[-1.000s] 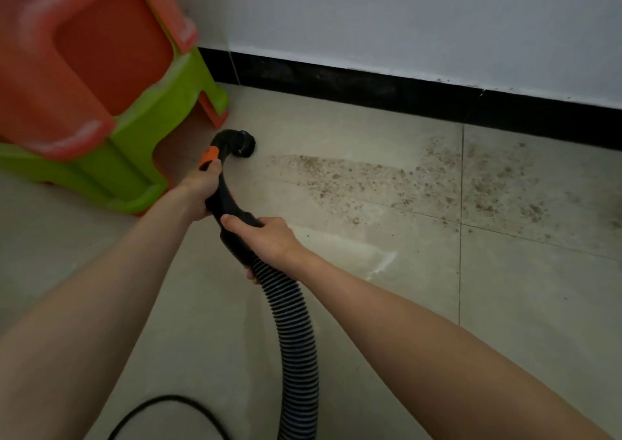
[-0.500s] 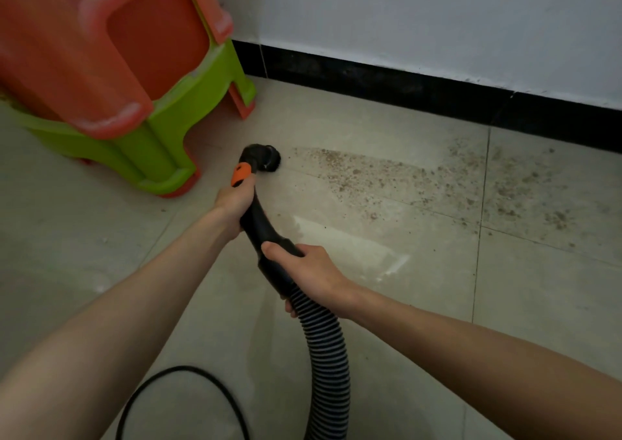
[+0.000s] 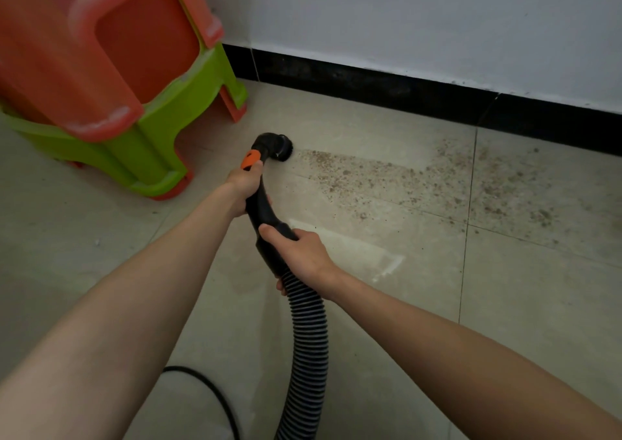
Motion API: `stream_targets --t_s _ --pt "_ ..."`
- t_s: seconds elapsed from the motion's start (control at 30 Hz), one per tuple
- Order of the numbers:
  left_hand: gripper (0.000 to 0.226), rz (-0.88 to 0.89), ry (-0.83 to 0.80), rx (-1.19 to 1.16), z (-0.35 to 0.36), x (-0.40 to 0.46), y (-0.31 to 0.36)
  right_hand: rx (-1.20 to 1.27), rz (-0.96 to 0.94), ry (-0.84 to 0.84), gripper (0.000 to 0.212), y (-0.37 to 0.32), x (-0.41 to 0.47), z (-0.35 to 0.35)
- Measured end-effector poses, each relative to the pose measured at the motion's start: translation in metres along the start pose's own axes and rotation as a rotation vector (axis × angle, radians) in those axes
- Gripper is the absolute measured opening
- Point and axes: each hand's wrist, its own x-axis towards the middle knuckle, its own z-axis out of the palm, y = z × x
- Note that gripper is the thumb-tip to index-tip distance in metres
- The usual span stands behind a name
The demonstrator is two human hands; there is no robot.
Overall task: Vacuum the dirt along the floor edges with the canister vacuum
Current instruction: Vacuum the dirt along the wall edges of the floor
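Black plastic handle (image 3: 261, 204) of the vacuum was held in both hands, head view. Left hand (image 3: 244, 183) gripped its upper part, fingers wrapped round, thumb against the orange switch (image 3: 250, 161). Right hand (image 3: 301, 254) gripped the lower end, fingers curled round where the ribbed hose (image 3: 308, 345) joined. Brush nozzle (image 3: 277, 148) sat on the tiled floor (image 3: 505, 305), touching the left end of a brown dirt band (image 3: 420, 180) running rightward near the black skirting (image 3: 404, 89) at the floor's far edge. Stacked orange and green stools (image 3: 111, 86) stood at far left. Black cable (image 3: 208, 392) lay at the floor's near edge.
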Motion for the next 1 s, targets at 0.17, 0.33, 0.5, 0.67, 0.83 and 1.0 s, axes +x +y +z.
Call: stream_targets --t_s 0.17,0.33,0.5,0.67,0.83,1.0 --pt "0.044 -0.017 -0.040 0.042 -0.001 -0.009 -0.005 -0.001 0.007 -0.033 0.041 0.006 -0.009 -0.005" --pt "0.030 0.001 -0.063 0.080 -0.001 -0.031 -0.023 -0.045 0.023 -0.116 0.042 0.022 -0.031 -0.024" --pt "0.024 0.041 -0.082 0.092 0.006 -0.045 -0.033 -0.006 0.086 -0.236 0.042 0.032 -0.046 -0.035" --pt "0.023 0.081 -0.100 0.120 0.002 -0.053 -0.048 -0.024 0.144 -0.354 0.039 0.044 -0.047 -0.019" --pt "0.041 0.033 -0.093 0.017 -0.016 -0.055 -0.059 0.254 0.171 -0.302 0.038 0.034 -0.040 0.011" --pt "0.045 0.041 0.014 -0.057 -0.033 -0.056 -0.072 -0.090 0.027 -0.267 0.033 0.022 -0.036 0.026"
